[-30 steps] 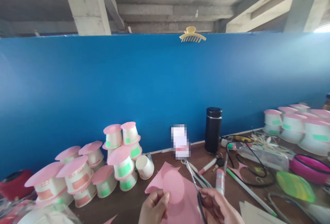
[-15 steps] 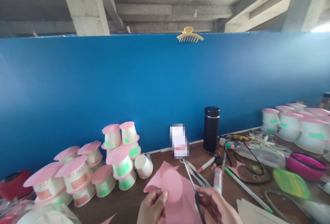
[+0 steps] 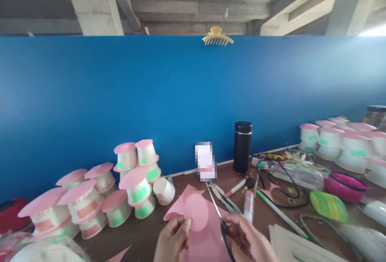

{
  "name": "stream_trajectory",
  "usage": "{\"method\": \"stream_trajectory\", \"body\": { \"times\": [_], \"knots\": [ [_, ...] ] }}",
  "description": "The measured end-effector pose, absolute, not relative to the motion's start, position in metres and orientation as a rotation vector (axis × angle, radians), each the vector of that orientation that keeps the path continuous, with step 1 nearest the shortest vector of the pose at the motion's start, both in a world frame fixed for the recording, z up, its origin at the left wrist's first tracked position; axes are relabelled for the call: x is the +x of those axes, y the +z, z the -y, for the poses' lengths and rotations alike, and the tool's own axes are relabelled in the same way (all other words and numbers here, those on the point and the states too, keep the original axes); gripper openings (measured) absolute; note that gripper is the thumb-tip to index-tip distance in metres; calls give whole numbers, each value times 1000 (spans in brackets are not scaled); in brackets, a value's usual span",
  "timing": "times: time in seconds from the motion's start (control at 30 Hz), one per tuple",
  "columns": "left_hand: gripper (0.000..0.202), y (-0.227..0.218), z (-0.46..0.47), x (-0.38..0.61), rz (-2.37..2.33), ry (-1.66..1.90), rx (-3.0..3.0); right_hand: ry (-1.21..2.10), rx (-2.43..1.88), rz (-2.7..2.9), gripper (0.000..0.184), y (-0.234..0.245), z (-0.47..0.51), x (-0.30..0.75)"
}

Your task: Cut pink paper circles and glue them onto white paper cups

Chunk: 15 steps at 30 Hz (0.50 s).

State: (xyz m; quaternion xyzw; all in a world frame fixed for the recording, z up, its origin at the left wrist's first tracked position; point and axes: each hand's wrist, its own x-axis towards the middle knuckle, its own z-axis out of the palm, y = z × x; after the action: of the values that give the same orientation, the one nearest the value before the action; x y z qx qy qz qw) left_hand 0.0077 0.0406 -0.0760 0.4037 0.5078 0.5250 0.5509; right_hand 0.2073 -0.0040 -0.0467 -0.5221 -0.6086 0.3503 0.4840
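My left hand (image 3: 172, 241) pinches the lower edge of a round pink paper disc (image 3: 196, 212) and holds it up over a larger pink sheet (image 3: 208, 242) on the brown table. My right hand (image 3: 249, 242) grips a pair of scissors (image 3: 216, 209), whose blades point up and away beside the disc's right edge. Both hands sit at the bottom middle of the view, cut off by the frame.
Upturned paper cups with pink tops (image 3: 132, 183) pile at the left and more cups (image 3: 346, 145) stand at the right. A black flask (image 3: 242, 147), a glue stick (image 3: 248, 210), pens, cables, a pink bowl (image 3: 345, 186) and a blue partition (image 3: 181, 101) stand behind.
The view has drifted a little right and up, so everything sits slightly lower left. Both hands keep their hold on the disc and the scissors.
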Motion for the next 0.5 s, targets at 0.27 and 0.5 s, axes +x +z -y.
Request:
{"method": "stream_trajectory", "body": {
  "times": [0.27, 0.5],
  "knots": [
    [48, -69, -41, 7, -1107, 1313, 694, 1017, -1263, 1322, 24, -59, -1, 199],
    [53, -59, -39, 7, -1047, 1409, 559, 1251, -1213, 1382, 36, -49, -4, 207]
  ]
}}
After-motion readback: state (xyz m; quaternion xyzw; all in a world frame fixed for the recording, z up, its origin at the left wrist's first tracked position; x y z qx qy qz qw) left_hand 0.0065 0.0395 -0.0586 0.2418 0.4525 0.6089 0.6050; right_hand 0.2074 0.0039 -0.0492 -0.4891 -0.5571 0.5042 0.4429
